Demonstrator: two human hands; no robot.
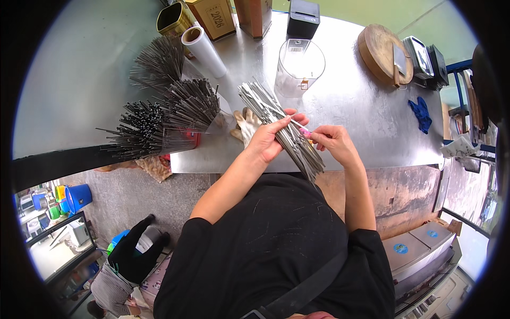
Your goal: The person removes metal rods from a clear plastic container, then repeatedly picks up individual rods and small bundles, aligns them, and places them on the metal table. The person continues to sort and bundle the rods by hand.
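Note:
A thick bundle of thin, flat metallic sticks (279, 127) lies slantwise across my left hand (273, 137), whose thumb presses on top of it. Close on the right, my right hand (334, 143) pinches a small pink item (305, 132) between thumb and fingertips, at the side of the bundle; what it is cannot be made out. Behind my left hand, a white work glove (248, 125) with tan fingertips rests on the metal table (358, 119). Beyond the bundle stands a clear round container (299, 71) with a metal clasp.
Dark thin sticks (187, 103) stand bunched in containers at left, near a white roll (205, 52). A black box-shaped device (303, 18) stands at the back. Right are a round wooden chopping board (378, 52) with a cleaver (399, 60) and a blue cloth (420, 115). Another person (115, 285) is at lower left.

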